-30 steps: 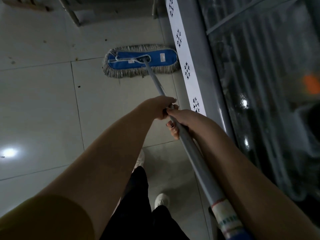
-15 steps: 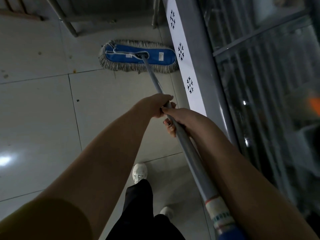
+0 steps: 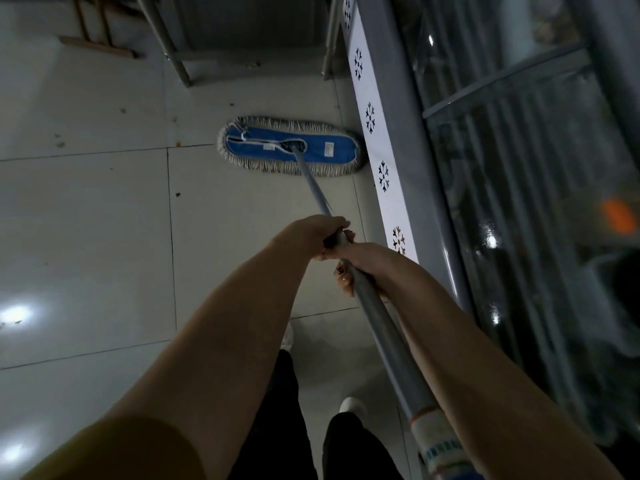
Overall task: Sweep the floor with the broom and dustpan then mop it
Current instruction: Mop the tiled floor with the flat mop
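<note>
Left grip (image 3: 310,237) is curled round the pole (image 3: 384,327); right grip (image 3: 367,263) wraps it just behind, the two touching. Both forearms stretch forward and down. Ahead of the grips the mop head (image 3: 263,144) lies flat on the floor (image 3: 104,220). The pole's label (image 3: 438,445), behind them, is too blurred to read.

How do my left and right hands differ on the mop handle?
The left hand grips nearer the mop head; the right hand grips just behind it. The left hand reaches from the handle's left, the right hand from its right. Both wrap the grey mop handle.
</note>
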Action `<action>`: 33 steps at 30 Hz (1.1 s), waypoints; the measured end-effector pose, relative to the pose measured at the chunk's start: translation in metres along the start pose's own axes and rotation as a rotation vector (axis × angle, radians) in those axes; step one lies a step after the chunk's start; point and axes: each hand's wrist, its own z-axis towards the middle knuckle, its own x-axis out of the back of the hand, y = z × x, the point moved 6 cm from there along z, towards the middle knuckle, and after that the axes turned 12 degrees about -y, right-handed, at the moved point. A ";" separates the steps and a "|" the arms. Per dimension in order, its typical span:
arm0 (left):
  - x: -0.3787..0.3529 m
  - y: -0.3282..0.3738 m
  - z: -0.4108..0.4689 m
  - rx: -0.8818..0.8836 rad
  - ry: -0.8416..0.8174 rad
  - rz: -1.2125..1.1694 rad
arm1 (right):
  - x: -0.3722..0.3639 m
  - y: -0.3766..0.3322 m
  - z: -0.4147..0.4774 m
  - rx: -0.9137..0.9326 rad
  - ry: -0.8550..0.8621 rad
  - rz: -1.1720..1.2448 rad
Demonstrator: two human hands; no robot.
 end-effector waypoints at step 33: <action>-0.056 -0.268 -0.062 -0.350 0.032 -0.528 | -0.014 0.231 -0.084 -0.157 -0.062 -0.480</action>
